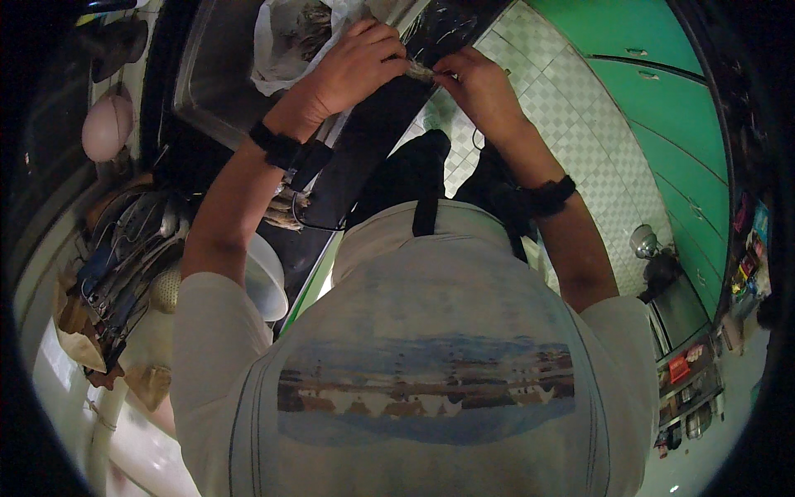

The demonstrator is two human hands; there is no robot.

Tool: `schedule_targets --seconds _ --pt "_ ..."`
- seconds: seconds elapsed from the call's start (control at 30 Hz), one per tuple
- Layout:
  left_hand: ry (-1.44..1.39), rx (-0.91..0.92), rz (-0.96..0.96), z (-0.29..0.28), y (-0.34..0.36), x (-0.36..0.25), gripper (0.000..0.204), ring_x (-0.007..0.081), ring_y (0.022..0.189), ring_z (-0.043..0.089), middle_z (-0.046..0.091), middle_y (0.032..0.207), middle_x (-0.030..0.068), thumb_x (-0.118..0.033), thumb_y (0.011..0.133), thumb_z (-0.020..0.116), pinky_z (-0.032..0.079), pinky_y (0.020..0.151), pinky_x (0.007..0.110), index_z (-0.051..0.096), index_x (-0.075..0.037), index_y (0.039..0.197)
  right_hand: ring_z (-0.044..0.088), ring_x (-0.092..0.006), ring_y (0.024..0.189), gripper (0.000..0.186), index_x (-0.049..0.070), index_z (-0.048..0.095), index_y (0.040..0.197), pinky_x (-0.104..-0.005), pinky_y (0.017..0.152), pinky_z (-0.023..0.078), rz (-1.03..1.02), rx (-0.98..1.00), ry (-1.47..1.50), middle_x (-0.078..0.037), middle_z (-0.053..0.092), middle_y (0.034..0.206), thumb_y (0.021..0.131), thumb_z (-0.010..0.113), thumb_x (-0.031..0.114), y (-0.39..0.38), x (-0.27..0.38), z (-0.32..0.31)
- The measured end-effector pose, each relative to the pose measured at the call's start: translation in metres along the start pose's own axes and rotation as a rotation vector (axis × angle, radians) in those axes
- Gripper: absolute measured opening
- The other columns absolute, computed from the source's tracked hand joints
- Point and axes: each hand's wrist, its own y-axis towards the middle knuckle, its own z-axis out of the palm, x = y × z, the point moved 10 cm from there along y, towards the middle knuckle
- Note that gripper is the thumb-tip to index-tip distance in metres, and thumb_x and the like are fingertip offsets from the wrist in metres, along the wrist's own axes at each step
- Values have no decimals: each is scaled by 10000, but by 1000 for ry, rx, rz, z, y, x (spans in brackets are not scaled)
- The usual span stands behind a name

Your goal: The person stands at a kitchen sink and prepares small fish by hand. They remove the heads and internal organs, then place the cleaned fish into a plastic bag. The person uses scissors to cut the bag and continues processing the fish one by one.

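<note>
One pink rounded thing (106, 128) sits well left of the white bag (267, 73), beyond the sink (214, 76). The bag gapes, probably so the brown strips (314, 31) inside are easy to reach. Below the bag, a brown bundle (286, 210) lies on the black desk (364, 124). Right of the bag, the left hand (361, 55) has its fingers narrowed on a small pale piece (421, 73); farther right, the right hand (484, 89) pinches its other end, likely because two grips steady something so small.
</note>
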Motion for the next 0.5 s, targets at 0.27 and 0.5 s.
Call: schedule_targets --seconds 0.27,0.5 --pt "37 8 13 1 -2 -4 199 210 1104 529 601 1039 3 -134 764 599 400 965 360 668 -127 951 647 -318 775 136 52 706 904 -381 697 524 15 7 63 -147 653 848 788 714 123 11 -8 -2" --pt "33 -36 13 2 -2 -4 184 189 1139 523 620 1091 -16 -149 766 600 390 987 353 687 -123 926 633 -336 792 145 45 698 877 -403 729 514 -58 52 -100 -155 649 845 808 667 168 24 3 11"
